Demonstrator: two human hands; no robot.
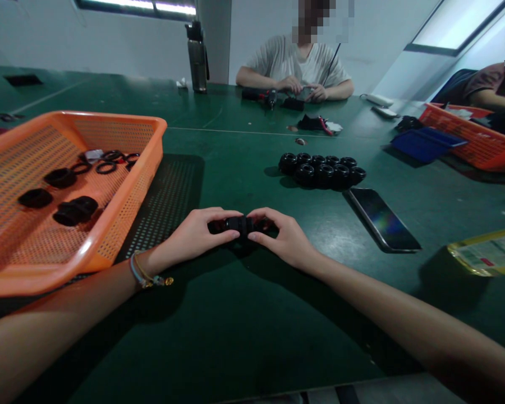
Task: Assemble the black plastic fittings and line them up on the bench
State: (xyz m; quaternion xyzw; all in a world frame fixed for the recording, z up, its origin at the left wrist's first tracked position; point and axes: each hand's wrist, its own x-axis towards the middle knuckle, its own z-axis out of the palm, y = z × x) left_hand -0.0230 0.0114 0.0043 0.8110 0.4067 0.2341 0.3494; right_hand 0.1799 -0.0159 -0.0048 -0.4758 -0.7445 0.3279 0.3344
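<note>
Between my two hands, just above the green table [185,336], is a black ribbed cylindrical fitting [240,225] lying sideways. My left hand [204,230] grips its left end with thumb and fingers, and my right hand [281,233] closes round its right end. Fingers cover both ends of the piece. To the left, an orange mesh basket [88,255] holds a similar black fitting [76,211], more black parts [60,178] and several black rings [106,168]. Beyond my right hand several black round fittings [324,171] stand grouped in rows.
A phone [382,219] and a yellow-edged clear container [486,252] lie to the right. Farther back are a blue tray [425,144], another orange basket [480,151], a dark bottle [198,59] and a power driver [261,95]. A person [297,67] sits opposite; another person [492,87] works at far right.
</note>
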